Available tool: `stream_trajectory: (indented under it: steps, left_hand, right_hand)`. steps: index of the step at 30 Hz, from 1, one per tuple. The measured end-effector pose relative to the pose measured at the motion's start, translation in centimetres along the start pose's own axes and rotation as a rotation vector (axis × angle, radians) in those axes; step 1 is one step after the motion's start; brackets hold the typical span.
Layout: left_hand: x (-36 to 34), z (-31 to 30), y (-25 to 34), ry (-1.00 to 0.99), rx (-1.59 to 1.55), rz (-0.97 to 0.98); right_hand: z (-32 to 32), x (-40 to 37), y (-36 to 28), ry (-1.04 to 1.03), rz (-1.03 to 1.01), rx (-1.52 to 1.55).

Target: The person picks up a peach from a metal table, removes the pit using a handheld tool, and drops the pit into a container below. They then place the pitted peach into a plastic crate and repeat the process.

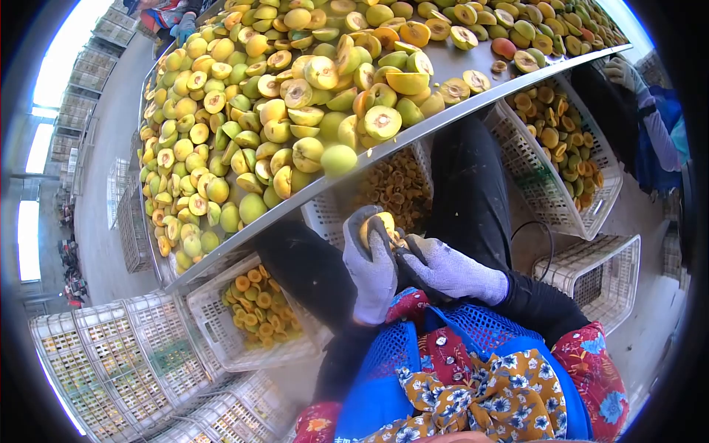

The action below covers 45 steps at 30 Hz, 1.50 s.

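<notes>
In front of my lap, my left hand, in a lilac glove with dark fingers, is closed around a yellow peach half. My right hand, gloved alike, is closed against the fruit's lower right side; its fingers hide whatever they grip. Just beyond the hands, between my knees, a white crate holds brown pits and scraps. Above it slopes a metal table heaped with yellow-green peaches, many cut in half with pits showing.
By my left leg stands a crate of pitted halves. Another full crate is at the right, near a co-worker's gloved hand. Stacked crates stand at lower left, one crate at right. Another person is at the far left.
</notes>
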State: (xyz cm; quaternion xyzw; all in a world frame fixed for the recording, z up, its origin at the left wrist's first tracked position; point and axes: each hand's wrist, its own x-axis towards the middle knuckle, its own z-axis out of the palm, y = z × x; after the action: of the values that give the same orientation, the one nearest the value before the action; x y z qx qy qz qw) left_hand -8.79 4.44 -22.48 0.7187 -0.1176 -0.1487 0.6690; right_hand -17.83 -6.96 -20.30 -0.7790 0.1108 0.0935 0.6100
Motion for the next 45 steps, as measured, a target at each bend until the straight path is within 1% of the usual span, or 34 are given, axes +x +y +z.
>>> stream_trajectory:
  steps: [1, 4, 5, 6, 7, 8, 9, 10, 11, 12, 13, 14, 15, 16, 17, 20, 23, 24, 27, 28, 30, 31, 32, 33, 36, 38, 41, 42, 43, 45]
  left_hand:
    - [0.1, 0.0, 0.2, -0.007, 0.07, -0.006]
    - [-0.2, 0.2, -0.8, -0.041, 0.066, 0.056]
    - [-0.5, 0.2, -1.0, -0.059, 0.062, 0.074]
    - [-0.8, 0.7, -1.0, -0.055, 0.016, 0.156]
    - [-0.4, 0.6, -0.7, -0.107, -0.058, 0.1]
    - [0.1, 0.5, -0.4, -0.16, -0.134, 0.045]
    - [0.2, 0.3, -0.3, -0.21, -0.204, -0.02]
    - [0.6, 0.5, -0.5, -0.252, -0.363, -0.144]
    - [1.0, 0.5, -0.7, -0.28, -0.374, -0.146]
    - [1.2, 0.5, -1.0, -0.307, -0.385, -0.151]
    - [1.2, 0.5, -1.2, -0.33, -0.397, -0.164]
    - [1.2, 0.4, -0.7, -0.353, -0.486, -0.199]
    - [1.4, 0.2, -0.7, -0.376, -0.489, -0.178]
    - [1.4, 0.0, -0.8, -0.397, -0.492, -0.157]
    - [1.4, -0.2, -0.9, -0.418, -0.495, -0.138]
    - [1.3, 0.2, -1.9, -0.341, -0.24, -0.067]
    - [1.4, 0.5, -2.0, -0.382, -0.49, -0.159]
    - [1.0, 0.5, -1.0, -0.402, -0.465, -0.083]
    - [0.9, 0.4, -0.4, -0.434, -0.567, -0.185]
    - [1.1, 0.5, -0.7, -0.443, -0.495, -0.208]
    - [1.6, 0.4, -1.6, -0.459, -0.351, -0.245]
    - [1.8, 0.4, -1.8, -0.476, -0.387, -0.259]
    - [1.9, 0.3, -2.1, -0.494, -0.423, -0.276]
    - [1.8, 0.2, -2.5, -0.509, -0.461, -0.298]
    - [2.0, 0.0, -3.4, -0.511, -0.073, -0.114]
    - [1.9, -0.1, -3.8, -0.509, -0.114, -0.164]
    - [2.1, -0.2, -4.3, -0.53, -0.222, -0.214]
    - [2.1, -0.1, -4.4, -0.531, -0.279, -0.234]
    - [2.1, 0.2, -4.2, -0.53, -0.337, -0.254]
    - [1.4, 0.6, -2.9, -0.51, -0.409, -0.228]
  right_hand:
    - [0.0, 0.0, 0.1, 0.005, 0.029, -0.029]
    - [1.3, -0.1, 1.5, 0.115, -0.044, 0.305]
    - [0.7, -0.3, 1.9, -0.072, 0.074, 0.639]
    - [-0.3, -0.6, 2.3, -0.265, 0.192, 0.97]
    - [-1.1, -0.6, 2.0, -0.466, 0.306, 1.294]
    - [-1.0, -1.1, 0.1, -0.31, 0.295, 1.168]
    - [-0.7, -1.1, 0.0, -0.259, 0.368, 1.191]
    - [-0.7, -0.9, 0.0, -0.207, 0.435, 1.208]
    - [-0.8, -0.6, -0.1, -0.155, 0.496, 1.22]
    - [-1.0, -0.8, -0.2, -0.17, 0.501, 1.256]
    - [-1.0, -0.7, 0.5, -0.294, 0.506, 1.429]
    - [-1.0, -0.6, 1.5, -0.422, 0.509, 1.602]
    - [-1.0, -0.4, 2.3, -0.552, 0.504, 1.771]
    - [-1.1, -0.4, 2.4, -0.596, 0.493, 1.774]
    - [-1.2, -0.6, 2.1, -0.509, 0.506, 1.641]
    - [-1.2, -0.8, 0.2, -0.227, 0.522, 1.224]
    - [-0.8, -0.7, 2.7, -0.473, 0.486, 1.711]
    - [-0.5, -0.5, 3.4, -0.615, 0.494, 1.902]
    - [-0.7, -0.7, 3.8, -0.701, 0.516, 1.975]
    - [-1.2, -0.9, 2.8, -0.608, 0.52, 1.812]
    - [-1.3, -1.2, 1.8, -0.432, 0.524, 1.589]
    - [-1.3, -1.3, 1.6, -0.345, 0.521, 1.476]
    - [-1.1, -1.0, 2.8, -0.44, 0.506, 1.634]
    - [-1.2, -1.1, 3.0, -0.415, 0.514, 1.57]
    - [-1.5, -1.6, 2.0, -0.331, 0.536, 1.363]
    - [-1.6, -1.6, 1.4, -0.247, 0.52, 1.194]
    - [-0.8, -1.0, 5.1, -0.504, 0.497, 1.673]
    - [-0.9, -0.8, 6.0, -0.63, 0.547, 1.828]
    - [-0.9, -0.8, 5.8, -0.662, 0.512, 1.882]
    - [-0.7, -1.1, 5.1, -0.725, 0.439, 1.997]
